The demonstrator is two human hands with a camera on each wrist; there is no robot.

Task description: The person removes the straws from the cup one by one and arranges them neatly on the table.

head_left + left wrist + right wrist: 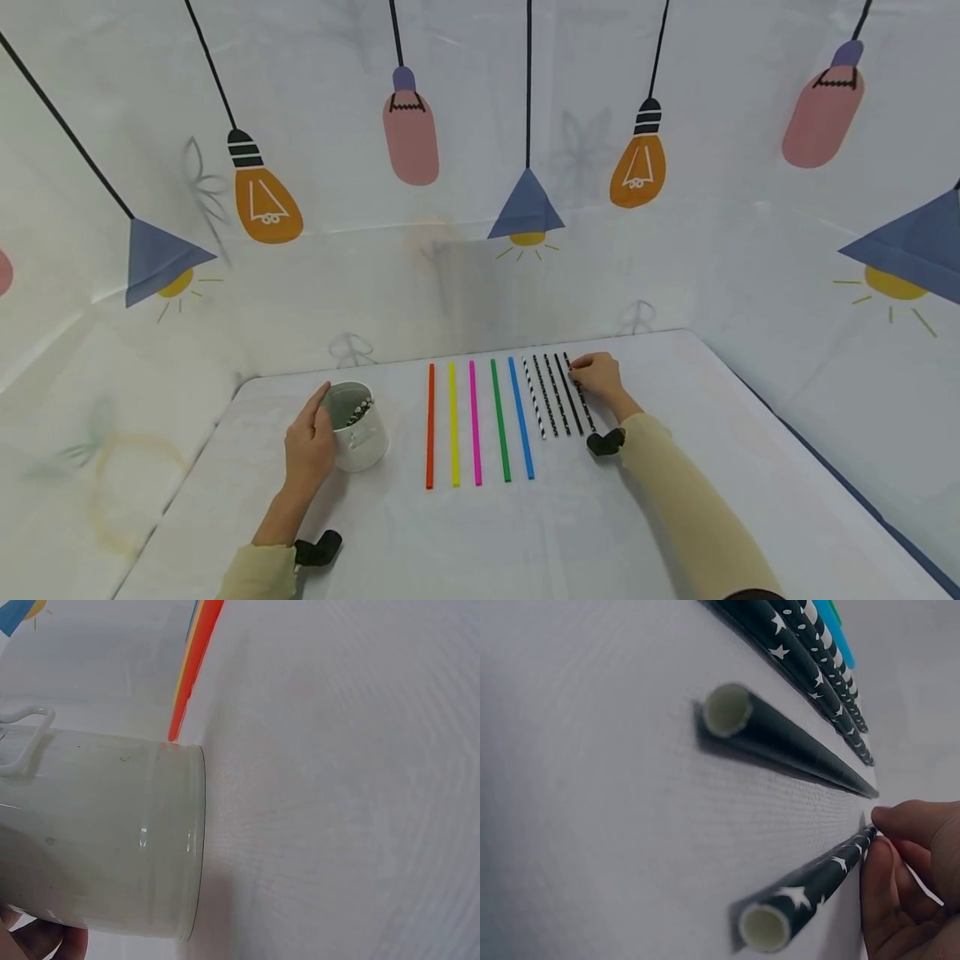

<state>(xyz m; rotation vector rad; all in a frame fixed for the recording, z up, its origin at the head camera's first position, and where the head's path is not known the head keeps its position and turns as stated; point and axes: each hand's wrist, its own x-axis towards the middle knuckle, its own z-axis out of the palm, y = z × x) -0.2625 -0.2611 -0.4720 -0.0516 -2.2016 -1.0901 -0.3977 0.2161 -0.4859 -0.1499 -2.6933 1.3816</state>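
My left hand [309, 442] grips a white enamel mug [362, 452] from its left side, near the rim. Inside the mug, the ends of several black-and-white straws [362, 411] show. Over to the right, my right hand [598, 377] pinches the far end of a black paper straw with white stars [832, 874], which lies along the table. Beside it lies a plain black straw [802, 750]. Further left in the row are another star-patterned straw [557, 396], a dotted one [545, 396] and a striped one [533, 398].
Coloured sticks lie side by side between mug and patterned straws: orange-red [431, 425], yellow [453, 425], pink [476, 425], green [500, 421] and blue [521, 419]. A white cloth covers the table [480, 542]. Behind it hangs a sheet [480, 292] printed with lamps.
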